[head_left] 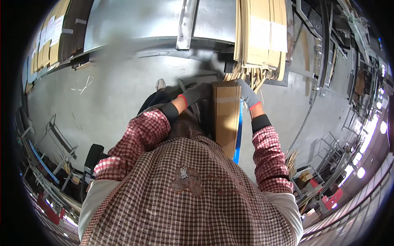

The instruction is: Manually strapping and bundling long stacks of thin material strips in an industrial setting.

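Observation:
A long brown cardboard bundle point(226, 117), with a pale strip across it and a blue edge along its right side, stands in front of my body, right of centre. My right hand point(248, 95), in a grey glove with a red cuff edge, holds its far right corner, the fingers bent around the edge. On the other side my left hand point(198, 93), also gloved in grey, reaches to the bundle's left side. Its fingers are lost in dark shadow, so their grip cannot be made out.
Flat cardboard sheets point(262, 35) are stacked just beyond the bundle, with frayed strips beneath. A grey metal-topped table point(135, 18) spans the far side; more cardboard point(49, 37) stands at far left. Metal frames point(328, 149) sit on the floor at right. My shoe point(160, 84) shows below.

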A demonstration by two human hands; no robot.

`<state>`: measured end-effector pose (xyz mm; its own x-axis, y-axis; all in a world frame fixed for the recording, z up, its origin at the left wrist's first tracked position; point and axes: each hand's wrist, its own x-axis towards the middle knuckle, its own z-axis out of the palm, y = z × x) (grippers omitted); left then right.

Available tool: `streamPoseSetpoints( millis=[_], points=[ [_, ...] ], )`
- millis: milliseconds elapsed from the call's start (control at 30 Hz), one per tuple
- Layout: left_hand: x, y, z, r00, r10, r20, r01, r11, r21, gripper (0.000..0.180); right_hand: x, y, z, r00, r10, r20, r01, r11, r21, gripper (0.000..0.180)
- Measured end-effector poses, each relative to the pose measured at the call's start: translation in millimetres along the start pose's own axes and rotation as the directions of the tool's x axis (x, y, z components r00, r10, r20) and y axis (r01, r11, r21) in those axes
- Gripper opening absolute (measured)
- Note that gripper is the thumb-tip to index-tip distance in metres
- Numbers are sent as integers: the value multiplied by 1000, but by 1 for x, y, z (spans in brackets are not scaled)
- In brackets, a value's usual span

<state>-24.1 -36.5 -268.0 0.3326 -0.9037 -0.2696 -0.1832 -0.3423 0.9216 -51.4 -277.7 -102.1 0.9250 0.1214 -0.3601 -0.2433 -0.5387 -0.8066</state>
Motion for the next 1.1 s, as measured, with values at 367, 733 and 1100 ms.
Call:
streamPoseSetpoints(
  millis=[367,733,1100],
  points=[
    [-13,147,-100,981,-168,101,168,986,5,32,-47,-181,68,753,109,-649,-453,801,-391,81],
    [-75,235,-125,882,423,-209,-429,903,16,19,-53,-147,93,727,-25,-687,-493,678,-546,63],
    [-23,256,-52,883,247,-400,53,793,606,28,-85,-169,-34,932,203,-300,-283,926,-251,29]
  ],
)
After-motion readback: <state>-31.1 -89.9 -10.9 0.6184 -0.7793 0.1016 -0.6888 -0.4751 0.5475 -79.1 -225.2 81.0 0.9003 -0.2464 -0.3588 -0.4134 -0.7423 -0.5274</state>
